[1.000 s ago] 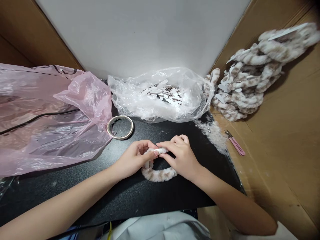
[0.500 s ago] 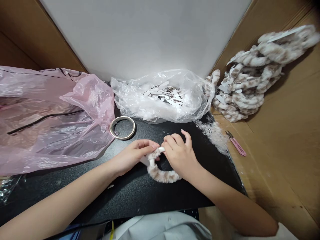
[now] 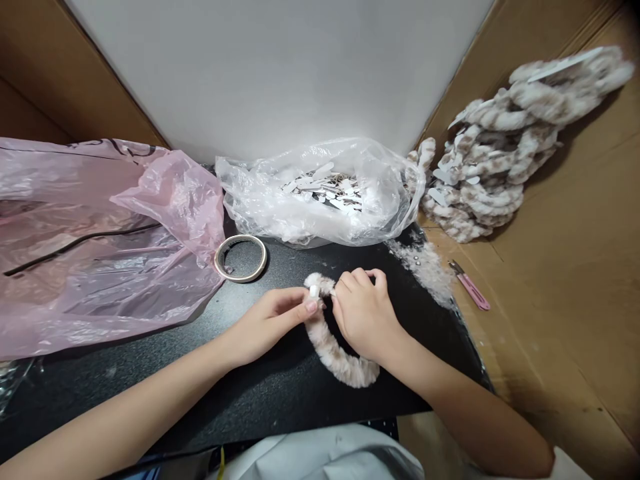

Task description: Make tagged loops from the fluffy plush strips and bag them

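Note:
A fluffy white-and-beige fur loop [image 3: 341, 362] is held between my two hands, its curved side hanging over the black tabletop. My left hand [image 3: 273, 320] pinches it at the upper left, thumb on top, beside a small white piece [image 3: 314, 291] on the fur. My right hand [image 3: 367, 313] is closed around the loop's other side, with the fingers curled. The part of the loop inside my right hand is hidden.
A tape roll [image 3: 241, 258] lies left of my hands, beside a pink plastic bag [image 3: 175, 200]. Behind is a clear bag [image 3: 385, 200] of white slips. To the right are fluff scraps [image 3: 425, 267], a pink cutter [image 3: 471, 288] and a pile of similar fur loops [image 3: 500, 160] against cardboard.
The loop has been turned, and its hanging curve has swung down and to the right. White bands visible before are now mostly covered, with fur showing at the top. Both hands keep hold.

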The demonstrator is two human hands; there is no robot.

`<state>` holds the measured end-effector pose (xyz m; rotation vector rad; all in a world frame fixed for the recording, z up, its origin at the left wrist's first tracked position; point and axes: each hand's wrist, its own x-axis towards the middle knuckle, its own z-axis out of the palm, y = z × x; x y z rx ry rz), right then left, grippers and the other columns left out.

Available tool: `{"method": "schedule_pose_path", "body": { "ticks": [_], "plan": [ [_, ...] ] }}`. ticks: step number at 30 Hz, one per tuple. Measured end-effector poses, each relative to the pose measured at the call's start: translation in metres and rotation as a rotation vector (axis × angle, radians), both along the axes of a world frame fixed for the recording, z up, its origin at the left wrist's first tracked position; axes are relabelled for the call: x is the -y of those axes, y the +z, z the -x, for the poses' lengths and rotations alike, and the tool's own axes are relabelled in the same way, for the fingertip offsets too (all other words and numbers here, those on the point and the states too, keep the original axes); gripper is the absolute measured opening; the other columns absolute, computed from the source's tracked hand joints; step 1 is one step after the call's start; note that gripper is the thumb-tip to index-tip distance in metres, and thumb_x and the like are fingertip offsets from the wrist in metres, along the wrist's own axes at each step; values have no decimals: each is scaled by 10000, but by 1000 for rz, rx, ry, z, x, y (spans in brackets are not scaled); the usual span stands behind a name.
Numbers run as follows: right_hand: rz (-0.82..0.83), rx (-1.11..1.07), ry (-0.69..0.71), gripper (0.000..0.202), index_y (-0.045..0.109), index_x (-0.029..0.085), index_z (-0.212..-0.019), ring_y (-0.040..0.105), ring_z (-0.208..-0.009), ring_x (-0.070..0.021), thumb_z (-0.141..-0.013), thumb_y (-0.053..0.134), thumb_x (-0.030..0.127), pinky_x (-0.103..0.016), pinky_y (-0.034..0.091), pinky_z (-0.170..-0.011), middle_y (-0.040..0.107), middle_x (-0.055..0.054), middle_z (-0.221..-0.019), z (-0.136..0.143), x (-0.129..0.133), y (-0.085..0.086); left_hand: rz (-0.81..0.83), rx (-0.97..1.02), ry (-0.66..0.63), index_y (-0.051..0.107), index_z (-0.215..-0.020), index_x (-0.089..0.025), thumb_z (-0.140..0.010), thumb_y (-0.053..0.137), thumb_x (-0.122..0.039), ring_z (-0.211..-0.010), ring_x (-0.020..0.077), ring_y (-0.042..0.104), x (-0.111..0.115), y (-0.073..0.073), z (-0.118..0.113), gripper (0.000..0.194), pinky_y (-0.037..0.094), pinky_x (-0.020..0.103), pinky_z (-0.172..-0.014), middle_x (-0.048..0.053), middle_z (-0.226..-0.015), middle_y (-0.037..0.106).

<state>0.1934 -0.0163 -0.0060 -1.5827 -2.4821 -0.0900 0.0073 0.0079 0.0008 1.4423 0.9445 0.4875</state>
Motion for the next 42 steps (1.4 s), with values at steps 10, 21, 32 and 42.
{"method": "schedule_pose_path", "body": {
  "ticks": [10,21,32,42],
  "plan": [
    [168,-294,-18,170,592,197,-1012,559,-897,-211,-877,612,299,-397,272,-884,693,-45,-948,-11,-9,1,605,361,288,548,-652,-150,-790,552,-256,-541,128,579,-7,-11,-1,175,459,226,-585,-7,-577,581],
    [53,-126,-10,152,598,171,-897,535,-843,-206,-929,453,201,-421,228,-918,678,-54,-842,-7,-8,-4,896,409,173,423,-504,-188,-711,456,-248,-482,155,561,-16,-7,5,218,477,237,-561,8,-473,485],
    [749,-660,169,418,365,173,-550,349,-500,-75,-942,408,310,-241,272,-572,381,53,-510,-18,-12,6,671,278,77,514,-558,-159,-733,628,-406,-396,141,565,-24,-11,16,324,418,216,-416,-7,-511,560],
    [1032,-1100,207,426,618,130,-799,449,-642,-123,-851,512,540,-242,344,-585,516,5,-673,-30,-23,7,475,231,97,626,-614,-154,-797,603,-367,-416,123,568,-21,-12,11,282,450,210,-454,-7,-521,625]
  ]
}}
